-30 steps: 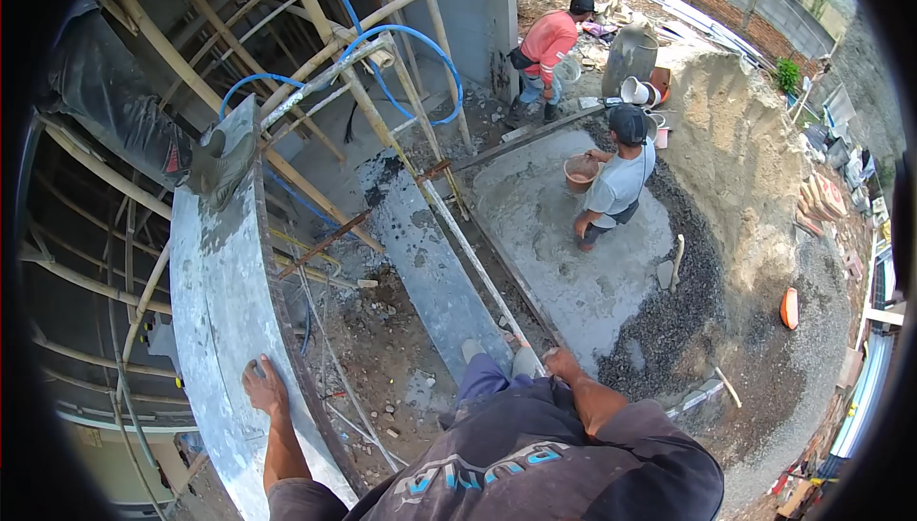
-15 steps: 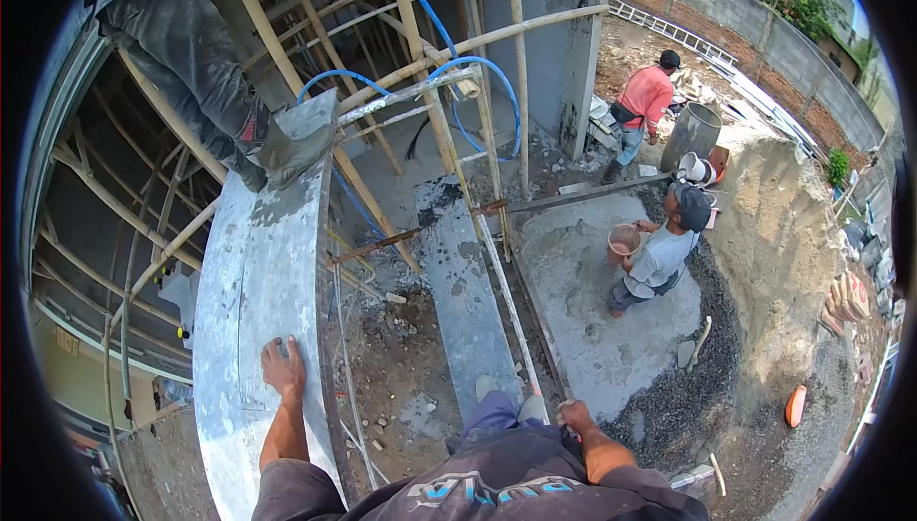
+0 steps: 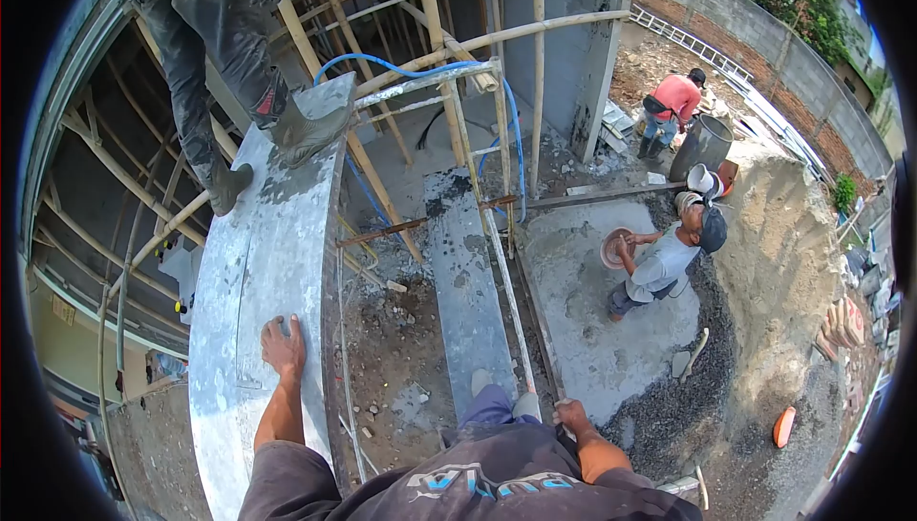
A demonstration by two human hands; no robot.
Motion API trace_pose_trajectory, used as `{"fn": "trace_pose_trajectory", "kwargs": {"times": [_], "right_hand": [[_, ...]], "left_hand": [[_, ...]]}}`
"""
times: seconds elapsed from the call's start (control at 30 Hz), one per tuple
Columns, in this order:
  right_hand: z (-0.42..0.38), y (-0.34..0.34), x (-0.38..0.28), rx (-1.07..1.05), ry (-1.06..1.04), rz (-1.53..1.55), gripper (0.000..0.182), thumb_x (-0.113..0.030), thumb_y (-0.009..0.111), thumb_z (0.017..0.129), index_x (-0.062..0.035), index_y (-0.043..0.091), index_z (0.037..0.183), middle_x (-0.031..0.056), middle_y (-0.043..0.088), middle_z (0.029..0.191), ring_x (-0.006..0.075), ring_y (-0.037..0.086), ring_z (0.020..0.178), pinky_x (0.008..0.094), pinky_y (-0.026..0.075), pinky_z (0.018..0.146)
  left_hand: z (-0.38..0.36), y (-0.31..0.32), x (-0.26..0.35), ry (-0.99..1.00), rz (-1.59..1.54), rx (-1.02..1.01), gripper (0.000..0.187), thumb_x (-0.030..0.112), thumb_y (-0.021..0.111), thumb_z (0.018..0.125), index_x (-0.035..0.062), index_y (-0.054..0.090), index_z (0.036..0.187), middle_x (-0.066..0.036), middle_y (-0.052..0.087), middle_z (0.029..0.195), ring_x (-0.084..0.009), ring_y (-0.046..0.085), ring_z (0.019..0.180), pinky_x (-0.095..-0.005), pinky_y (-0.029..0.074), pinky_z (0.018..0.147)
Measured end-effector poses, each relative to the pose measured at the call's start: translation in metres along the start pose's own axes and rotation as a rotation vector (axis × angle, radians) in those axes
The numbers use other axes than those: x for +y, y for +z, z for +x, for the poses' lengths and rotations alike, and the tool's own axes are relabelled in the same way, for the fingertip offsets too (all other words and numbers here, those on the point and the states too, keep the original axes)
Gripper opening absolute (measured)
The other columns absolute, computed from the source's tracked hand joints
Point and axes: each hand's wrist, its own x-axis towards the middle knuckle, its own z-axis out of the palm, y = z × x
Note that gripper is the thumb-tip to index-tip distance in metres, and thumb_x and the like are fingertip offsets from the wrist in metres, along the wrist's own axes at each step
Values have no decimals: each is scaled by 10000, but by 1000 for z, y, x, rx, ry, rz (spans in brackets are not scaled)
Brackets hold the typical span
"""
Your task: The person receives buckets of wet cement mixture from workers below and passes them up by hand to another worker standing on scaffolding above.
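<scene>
My left hand (image 3: 283, 346) lies flat, fingers spread, on top of a curved grey concrete ledge (image 3: 258, 263) at the left. My right hand (image 3: 571, 417) is closed around a thin pale pole (image 3: 504, 282) that runs up toward the bamboo scaffold. I stand high up on a grey plank (image 3: 465, 282), my feet visible at its near end. Another person in dark trousers and rubber boots (image 3: 310, 129) stands on the far end of the ledge.
Bamboo scaffold poles (image 3: 449, 63) and a blue hose (image 3: 420, 67) cross ahead. Below, a person in grey (image 3: 664, 263) lifts a bucket (image 3: 616, 246) on a wet concrete slab (image 3: 592, 330). A person in red (image 3: 673, 101) stands by a drum (image 3: 702, 144). A sand pile (image 3: 783, 244) is on the right.
My view has tilted up and right, bringing the booted person on the ledge into sight. The person in grey has raised the bucket higher. My hands stay on the ledge and the pole.
</scene>
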Motion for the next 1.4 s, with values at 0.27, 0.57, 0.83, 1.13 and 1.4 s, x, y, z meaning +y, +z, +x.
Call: {"fn": "trace_pose_trajectory", "kwargs": {"times": [0.27, 0.57, 0.83, 1.13, 1.4], "right_hand": [[67, -5, 75, 57, -126, -237, 213, -239, 547, 885, -65, 637, 970, 78, 658, 745, 188, 611, 574, 335, 422, 469], [85, -2, 93, 107, -232, -250, 256, -215, 537, 880, -26, 654, 1009, 107, 667, 756, 215, 641, 608, 363, 497, 536], [59, -1, 76, 142, -154, -275, 293, -212, 548, 872, 5, 661, 1032, 114, 683, 767, 212, 655, 618, 357, 512, 561], [32, 0, 44, 157, -107, -294, 297, -205, 542, 847, 12, 669, 1004, 125, 683, 768, 212, 651, 611, 355, 513, 563], [36, 4, 51, 145, -256, -196, 310, -232, 547, 835, 28, 691, 923, 152, 676, 761, 241, 657, 626, 379, 526, 606]], "left_hand": [[3, 4, -4, 19, 6, 0, 484, 521, 524, 902, 148, 576, 1206, -124, 533, 1292, -326, 464, 1235, -523, 362, 980], [2, 4, -4, 36, 18, 4, 500, 537, 509, 912, 138, 581, 1204, -132, 528, 1303, -340, 475, 1222, -512, 382, 971], [3, 6, -4, 35, 54, -17, 538, 566, 478, 920, 134, 569, 1227, -146, 528, 1304, -347, 481, 1217, -519, 393, 967], [5, 10, -8, 32, 35, -29, 550, 582, 475, 916, 145, 576, 1235, -151, 515, 1327, -354, 474, 1231, -522, 386, 976], [6, 9, -6, 25, 60, -47, 559, 581, 477, 916, 138, 573, 1243, -152, 515, 1325, -355, 476, 1227, -524, 389, 970]]}}
